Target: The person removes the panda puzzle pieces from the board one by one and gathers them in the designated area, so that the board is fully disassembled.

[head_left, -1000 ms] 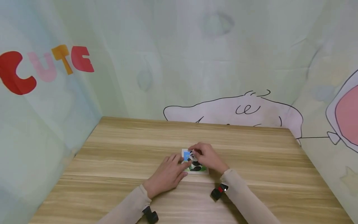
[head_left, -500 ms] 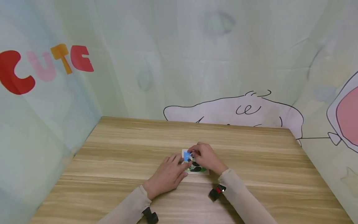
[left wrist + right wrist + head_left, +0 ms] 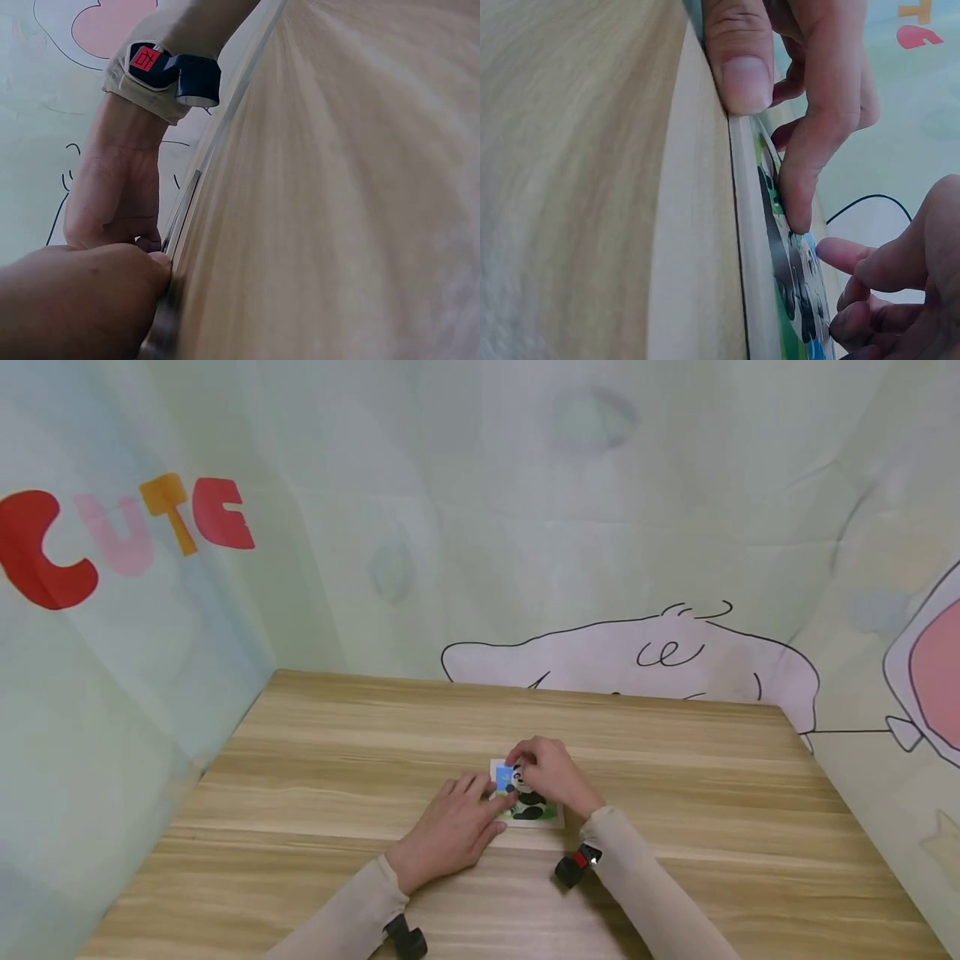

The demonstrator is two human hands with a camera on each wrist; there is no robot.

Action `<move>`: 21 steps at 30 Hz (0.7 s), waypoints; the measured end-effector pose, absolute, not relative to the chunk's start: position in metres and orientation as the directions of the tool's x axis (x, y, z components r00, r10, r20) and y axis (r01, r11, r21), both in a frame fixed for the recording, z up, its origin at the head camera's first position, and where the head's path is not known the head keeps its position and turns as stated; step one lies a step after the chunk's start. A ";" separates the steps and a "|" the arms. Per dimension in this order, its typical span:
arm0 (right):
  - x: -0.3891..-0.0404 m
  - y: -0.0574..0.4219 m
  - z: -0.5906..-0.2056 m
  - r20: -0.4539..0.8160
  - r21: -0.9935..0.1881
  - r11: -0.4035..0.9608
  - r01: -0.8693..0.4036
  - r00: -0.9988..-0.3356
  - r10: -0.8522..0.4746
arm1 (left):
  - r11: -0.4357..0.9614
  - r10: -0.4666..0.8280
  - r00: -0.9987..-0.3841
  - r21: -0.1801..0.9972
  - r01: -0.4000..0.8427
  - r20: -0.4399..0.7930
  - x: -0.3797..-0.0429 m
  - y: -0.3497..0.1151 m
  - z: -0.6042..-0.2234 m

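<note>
A small square panda picture board [image 3: 530,812] with a pale border lies flat on the table. My left hand [image 3: 452,828] rests at its left side with fingers spread; in the right wrist view the left thumb [image 3: 746,84] presses the near edge and a fingertip touches the picture. Bent over the panda's head is my right hand [image 3: 553,777], its thumb and index finger close together at the board's upper part. In the right wrist view the right index fingertip [image 3: 832,249] meets the picture surface. Whether the right fingers pinch a piece, I cannot tell.
The wood-grain table [image 3: 337,735] reaches back to a pale printed curtain [image 3: 337,527] with cartoon shapes and coloured letters. Each wrist wears a small black camera, such as the right wrist camera [image 3: 576,865].
My right hand makes small shifts over the panda's head, and its wrist has moved slightly left. The left hand keeps its place on the board.
</note>
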State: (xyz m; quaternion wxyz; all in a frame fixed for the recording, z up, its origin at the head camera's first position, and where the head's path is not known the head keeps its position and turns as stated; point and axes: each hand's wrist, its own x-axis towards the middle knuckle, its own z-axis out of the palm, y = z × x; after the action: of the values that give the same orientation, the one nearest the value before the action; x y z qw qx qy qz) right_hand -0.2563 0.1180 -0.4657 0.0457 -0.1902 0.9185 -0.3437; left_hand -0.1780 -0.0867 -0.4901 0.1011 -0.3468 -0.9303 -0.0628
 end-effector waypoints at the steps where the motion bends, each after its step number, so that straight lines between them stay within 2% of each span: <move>1: -0.256 0.118 -0.465 0.041 -0.657 0.687 -0.311 -0.924 -0.379 | 0.752 0.632 -0.739 0.045 0.658 0.232 -0.178 -0.086 -0.490; 7: -0.256 0.120 -0.464 0.036 -0.684 0.664 -0.302 -0.923 -0.382 | 0.750 0.634 -0.737 0.047 0.660 0.234 -0.178 -0.087 -0.489; 21: -0.249 0.115 -0.467 0.100 -0.613 0.713 -0.340 -0.929 -0.357 | 0.755 0.637 -0.740 0.020 0.656 0.218 -0.179 -0.086 -0.489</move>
State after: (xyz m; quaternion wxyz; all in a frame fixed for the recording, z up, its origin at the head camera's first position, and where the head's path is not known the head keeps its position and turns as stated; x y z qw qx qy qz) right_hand -0.2493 0.1148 -0.4670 0.0129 -0.1884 0.9254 -0.3287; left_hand -0.1792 -0.0863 -0.4886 0.0991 -0.3470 -0.9314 -0.0478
